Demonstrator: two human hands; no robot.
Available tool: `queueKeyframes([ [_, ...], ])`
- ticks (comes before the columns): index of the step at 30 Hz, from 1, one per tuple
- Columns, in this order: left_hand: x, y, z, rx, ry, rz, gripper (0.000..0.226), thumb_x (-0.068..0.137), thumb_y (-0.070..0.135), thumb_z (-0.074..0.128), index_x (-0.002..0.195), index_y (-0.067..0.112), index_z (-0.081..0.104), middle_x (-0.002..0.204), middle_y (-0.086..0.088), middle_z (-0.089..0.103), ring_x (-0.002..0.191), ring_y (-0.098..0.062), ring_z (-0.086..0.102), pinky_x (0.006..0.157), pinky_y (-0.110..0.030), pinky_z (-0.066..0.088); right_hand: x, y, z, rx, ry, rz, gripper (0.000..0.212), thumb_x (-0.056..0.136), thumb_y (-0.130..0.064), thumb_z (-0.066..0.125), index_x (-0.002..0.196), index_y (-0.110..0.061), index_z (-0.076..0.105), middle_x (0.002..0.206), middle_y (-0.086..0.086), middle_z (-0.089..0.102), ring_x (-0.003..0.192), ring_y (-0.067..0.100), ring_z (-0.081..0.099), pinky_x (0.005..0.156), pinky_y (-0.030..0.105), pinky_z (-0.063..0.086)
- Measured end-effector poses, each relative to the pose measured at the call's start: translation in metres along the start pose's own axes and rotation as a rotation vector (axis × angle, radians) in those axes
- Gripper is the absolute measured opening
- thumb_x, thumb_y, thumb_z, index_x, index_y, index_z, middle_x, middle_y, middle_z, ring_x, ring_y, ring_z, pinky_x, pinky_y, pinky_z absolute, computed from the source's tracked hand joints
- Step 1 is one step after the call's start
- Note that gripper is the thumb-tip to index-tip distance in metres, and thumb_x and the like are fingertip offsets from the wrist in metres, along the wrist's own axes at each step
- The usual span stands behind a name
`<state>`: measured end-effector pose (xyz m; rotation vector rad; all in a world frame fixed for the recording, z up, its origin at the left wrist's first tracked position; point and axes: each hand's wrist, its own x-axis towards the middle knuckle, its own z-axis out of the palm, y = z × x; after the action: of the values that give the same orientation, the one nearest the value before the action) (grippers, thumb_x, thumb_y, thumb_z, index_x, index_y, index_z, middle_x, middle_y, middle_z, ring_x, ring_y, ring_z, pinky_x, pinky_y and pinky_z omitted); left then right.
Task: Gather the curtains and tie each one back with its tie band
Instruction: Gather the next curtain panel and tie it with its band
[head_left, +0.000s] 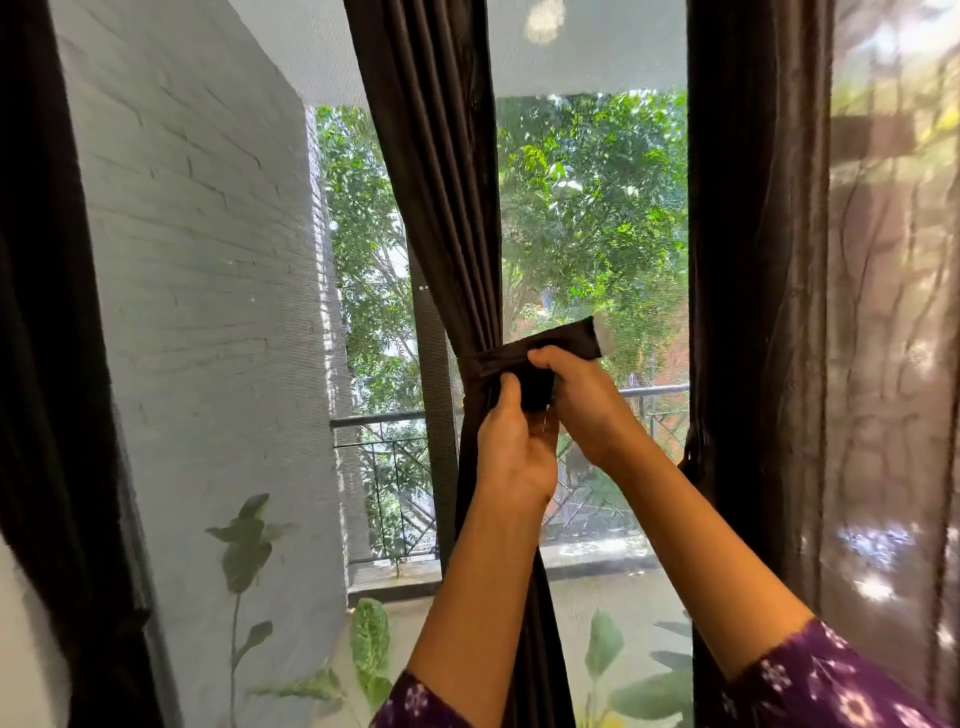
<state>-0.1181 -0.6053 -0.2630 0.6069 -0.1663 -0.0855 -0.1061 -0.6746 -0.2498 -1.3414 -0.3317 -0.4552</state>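
A dark brown curtain (441, 182) hangs in the middle of the window, gathered into a narrow bunch at waist height. A matching tie band (563, 340) is wrapped around the bunch; its free end, with a pale strip at the tip, sticks out to the right. My left hand (514, 441) grips the band's lower end just right of the bunch. My right hand (576, 400) pinches the band beside it, thumb on top. A second dark curtain (753, 260) hangs straight at the right, and a third (47, 338) at the far left.
A sheer mesh curtain (893, 338) with leaf prints covers the glass. Beyond it are a grey brick wall (197, 260), a balcony railing (384, 415) and trees. A dark window post (434, 415) stands behind the gathered curtain.
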Motion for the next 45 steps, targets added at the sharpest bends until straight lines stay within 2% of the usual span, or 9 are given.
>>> queueKeyframes([
  [4,0.008,0.002,0.003,-0.037,0.058,0.073,0.017,0.097,0.008,0.045,0.105,0.004,0.060,0.079,-0.006,0.065,0.069,-0.012,0.061,0.055,-0.019,0.054,0.004,-0.007,-0.009,-0.113,0.028,-0.069,0.011,0.088,-0.030,0.058,0.086,-0.020,0.062,0.091,0.003,0.067,0.092,0.018,0.063,0.085,0.032,0.047],
  [10,-0.007,0.004,-0.003,0.199,0.163,0.209,0.018,0.094,0.011,0.055,0.078,0.005,0.061,0.063,-0.006,0.066,0.054,-0.014,0.064,0.044,-0.019,0.050,0.011,-0.009,-0.014,-0.176,-0.077,-0.196,0.016,0.091,-0.025,0.059,0.080,-0.018,0.067,0.070,-0.003,0.065,0.066,0.006,0.060,0.068,0.021,0.047],
  [15,-0.005,0.012,-0.028,1.202,0.367,0.829,0.043,0.091,0.028,0.058,0.053,0.013,0.043,0.048,-0.001,0.042,0.043,-0.013,0.038,0.044,-0.020,0.028,0.014,0.013,-0.007,0.009,-0.151,0.017,0.009,0.084,-0.009,0.066,0.084,-0.017,0.071,0.080,0.004,0.071,0.075,0.018,0.067,0.074,0.034,0.051],
  [19,-0.013,0.015,-0.032,1.444,0.433,0.996,0.035,0.094,0.029,0.052,0.069,0.005,0.051,0.057,-0.004,0.045,0.049,-0.014,0.039,0.046,-0.023,0.026,0.014,0.032,-0.002,0.116,-0.251,0.230,0.023,0.085,-0.010,0.065,0.106,-0.002,0.063,0.099,0.014,0.067,0.088,0.022,0.066,0.075,0.037,0.053],
  [22,-0.012,0.016,-0.042,1.405,0.465,1.015,0.031,0.094,0.026,0.053,0.076,0.001,0.056,0.065,-0.011,0.052,0.064,-0.029,0.054,0.051,-0.026,0.024,0.016,0.033,0.004,0.115,-0.336,0.358,0.007,0.088,-0.008,0.059,0.083,-0.012,0.061,0.073,0.001,0.059,0.064,0.009,0.059,0.048,0.021,0.047],
  [28,-0.011,0.017,-0.056,1.149,0.458,0.919,0.035,0.096,0.024,0.048,0.113,-0.003,0.060,0.110,-0.016,0.061,0.104,-0.031,0.058,0.087,-0.039,0.047,0.021,0.039,0.020,-0.034,-0.489,0.401,0.018,0.090,-0.013,0.060,0.072,-0.017,0.060,0.056,-0.008,0.058,0.057,0.004,0.055,0.055,0.021,0.047],
  [33,-0.004,0.030,-0.067,1.143,0.418,0.966,0.034,0.095,0.025,0.046,0.103,-0.005,0.059,0.097,-0.023,0.061,0.090,-0.035,0.059,0.076,-0.041,0.049,0.015,0.046,0.045,-0.102,-0.318,0.202,0.020,0.088,-0.013,0.063,0.074,-0.015,0.049,0.051,-0.003,0.049,0.045,0.008,0.044,0.043,0.017,0.039],
  [37,0.003,0.036,-0.080,1.174,0.409,0.996,0.033,0.095,0.029,0.048,0.101,-0.001,0.062,0.091,-0.017,0.063,0.085,-0.029,0.060,0.073,-0.036,0.051,0.012,0.057,0.052,-0.292,-0.178,-0.098,0.021,0.084,-0.019,0.069,0.066,-0.010,0.062,0.061,0.008,0.058,0.055,0.015,0.050,0.055,0.029,0.043],
  [45,0.009,0.035,-0.088,1.234,0.392,1.089,0.026,0.095,0.029,0.052,0.104,0.009,0.066,0.090,-0.004,0.065,0.083,-0.018,0.062,0.074,-0.035,0.052,0.022,0.035,0.063,0.131,-0.297,0.522,0.035,0.092,-0.042,0.052,0.078,-0.011,0.058,0.072,0.005,0.055,0.066,0.017,0.050,0.060,0.026,0.041],
])
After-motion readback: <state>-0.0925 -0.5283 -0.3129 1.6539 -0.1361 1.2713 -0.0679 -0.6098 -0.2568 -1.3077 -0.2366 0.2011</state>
